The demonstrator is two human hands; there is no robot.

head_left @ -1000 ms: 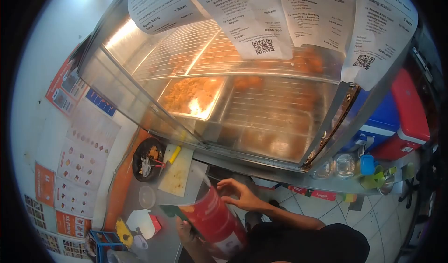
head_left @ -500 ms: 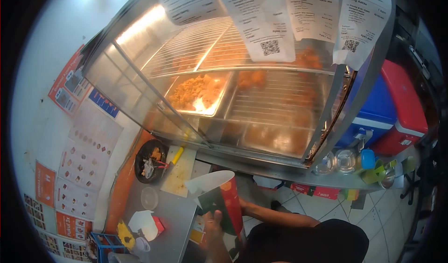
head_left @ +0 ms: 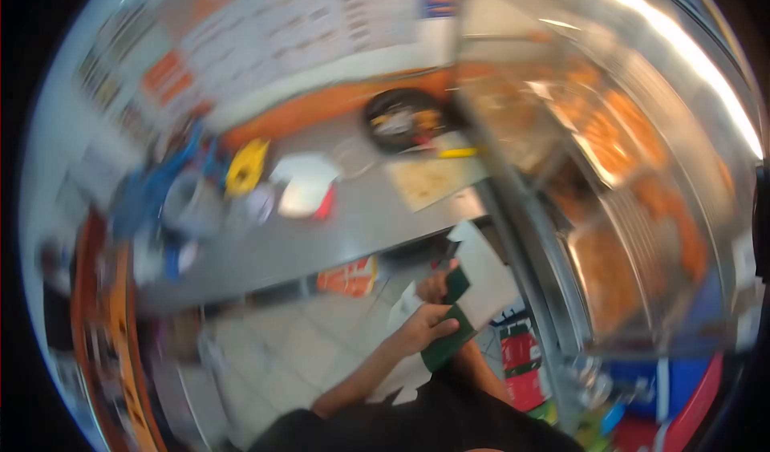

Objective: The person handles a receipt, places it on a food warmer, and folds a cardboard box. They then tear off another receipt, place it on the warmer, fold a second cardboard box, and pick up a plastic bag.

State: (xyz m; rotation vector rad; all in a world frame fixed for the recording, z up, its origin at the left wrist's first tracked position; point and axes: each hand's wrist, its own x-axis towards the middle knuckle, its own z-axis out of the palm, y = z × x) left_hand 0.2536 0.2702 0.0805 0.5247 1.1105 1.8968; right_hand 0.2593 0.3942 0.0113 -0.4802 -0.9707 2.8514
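A folded card piece (head_left: 486, 275), white on one face and dark green on the other, is held in front of the body. My left hand (head_left: 421, 331) grips its green lower part, with the thumb lying across it. My right hand (head_left: 437, 285) is just above, beside the card's green edge, its fingers bent and blurred. A small dark object shows near its fingertips, too blurred to name. Beyond both hands is the metal counter (head_left: 321, 243) with a cutting board (head_left: 425, 181) and a black pan (head_left: 403, 121) of food.
On the counter stand a white-and-red box (head_left: 307, 198), a yellow item (head_left: 247, 166) and a clear lid. The glass food warmer (head_left: 553, 291) borders the right side. A wooden rack (head_left: 132, 340) is at the left. Red boxes (head_left: 523, 372) lie below the warmer.
The view has swung left, bringing the counter to the centre and the warmer to the right. The card has turned from an upright cone shape to a flatter, tilted piece, with both hands on it.
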